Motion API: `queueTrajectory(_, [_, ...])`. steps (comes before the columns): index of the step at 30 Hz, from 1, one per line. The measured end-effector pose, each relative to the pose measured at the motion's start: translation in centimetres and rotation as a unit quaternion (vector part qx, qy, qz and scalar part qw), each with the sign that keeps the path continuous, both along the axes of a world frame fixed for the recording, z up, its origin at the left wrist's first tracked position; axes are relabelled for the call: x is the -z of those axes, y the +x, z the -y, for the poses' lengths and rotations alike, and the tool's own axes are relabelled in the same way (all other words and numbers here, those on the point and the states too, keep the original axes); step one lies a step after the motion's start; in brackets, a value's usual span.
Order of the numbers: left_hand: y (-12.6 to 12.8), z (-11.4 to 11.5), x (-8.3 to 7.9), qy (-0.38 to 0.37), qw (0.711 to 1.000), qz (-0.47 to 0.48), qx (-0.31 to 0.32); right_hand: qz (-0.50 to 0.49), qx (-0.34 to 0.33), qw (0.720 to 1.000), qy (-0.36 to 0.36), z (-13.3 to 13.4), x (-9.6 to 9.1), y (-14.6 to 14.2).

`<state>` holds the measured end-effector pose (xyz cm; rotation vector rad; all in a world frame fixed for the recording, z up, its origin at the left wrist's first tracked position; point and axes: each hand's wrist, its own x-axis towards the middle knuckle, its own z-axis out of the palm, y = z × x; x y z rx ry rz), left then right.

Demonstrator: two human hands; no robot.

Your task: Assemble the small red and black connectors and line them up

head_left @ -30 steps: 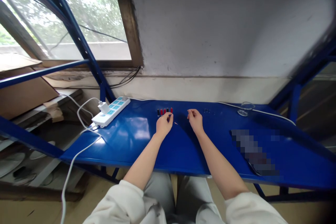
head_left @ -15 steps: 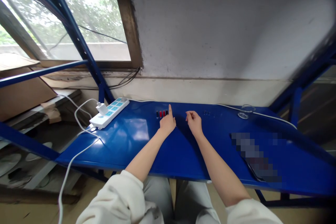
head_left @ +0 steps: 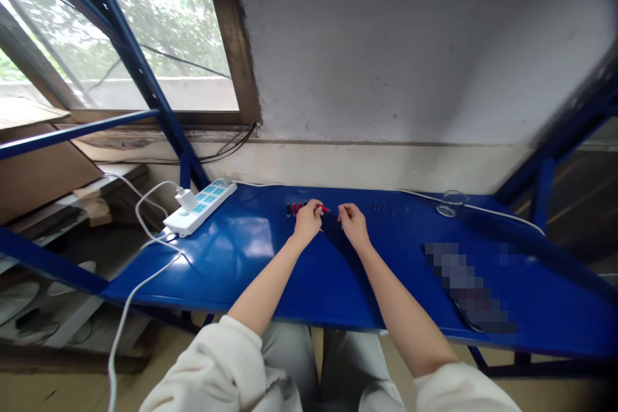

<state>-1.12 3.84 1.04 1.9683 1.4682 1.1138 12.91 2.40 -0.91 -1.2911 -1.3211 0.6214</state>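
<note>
Red is the small piece [head_left: 325, 209] which the left hand [head_left: 307, 224] holds: its grip, thumb w/ fingers, is clamped on this pc., & the free end points to the right hand [head_left: 355, 226]. Both hands are over the blue table [head_left: 333, 290], nr. the middle of its back edge, w/ a gap between them. At the right hand the fingertips are close together, but I cannot tell if they hold smth. tiny. As for what is done: 1 red pc. is taken in hand. Not taken are the row of red & black pcs. [head_left: 294, 209], nr. the back edge & partly hidden by the left hand, and the small clear bits [head_left: 379, 207] right of the right hand. Power strip [head_left: 183, 224] is at the back left corner; clear round vessel [head_left: 447, 212] is toward the back right corner.
</note>
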Motion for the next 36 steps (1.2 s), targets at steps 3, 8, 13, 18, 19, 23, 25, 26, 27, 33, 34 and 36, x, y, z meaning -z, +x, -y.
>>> queueTrajectory(3, [0.2,0.6,0.3,-0.026,0.988,0.143,0.057,-0.003,-0.024,0.999,-0.025,0.2,-0.1,-0.3])
queueTrajectory(8, [0.4,1.4,1.4,-0.051,0.959,0.256,0.113,0.007,-0.055,0.998,-0.005,0.9,-0.6,-0.8])
queueTrajectory(13, [0.3,1.9,1.2,-0.065,0.946,0.292,0.125,0.024,-0.044,0.998,0.024,1.2,-1.0,-0.9])
queueTrajectory(18, [0.1,2.4,0.4,-0.051,0.949,0.307,0.060,0.035,-0.037,0.998,0.035,1.4,-1.3,-0.8])
queueTrajectory(19, [0.0,2.4,0.3,-0.043,0.948,0.313,0.045,0.032,-0.034,0.998,0.037,1.4,-1.3,-0.8])
queueTrajectory(23, [-0.4,2.2,0.3,-0.009,0.938,0.346,0.002,0.003,-0.015,0.999,0.037,1.1,-0.9,-0.8])
queueTrajectory(25, [-0.5,2.1,0.3,-0.005,0.935,0.354,-0.013,-0.021,-0.011,0.999,0.034,0.8,-0.7,-0.7])
queueTrajectory(26, [-0.6,2.1,0.3,-0.008,0.935,0.355,-0.018,-0.034,-0.010,0.999,0.032,0.7,-0.6,-0.6])
queueTrajectory(27, [-0.6,2.1,0.3,-0.013,0.935,0.354,-0.019,-0.047,-0.010,0.998,0.029,0.6,-0.6,-0.6])
queueTrajectory(33, [-0.3,2.2,0.4,-0.048,0.939,0.341,0.014,-0.104,-0.080,0.991,-0.002,0.5,-1.1,-0.8])
queueTrajectory(34, [-0.3,2.2,0.4,-0.054,0.938,0.342,0.018,-0.103,-0.098,0.990,-0.006,0.5,-1.2,-0.9])
queueTrajectory(36, [-0.2,2.2,0.4,-0.066,0.936,0.345,0.025,-0.090,-0.131,0.987,-0.015,0.6,-1.3,-1.2])
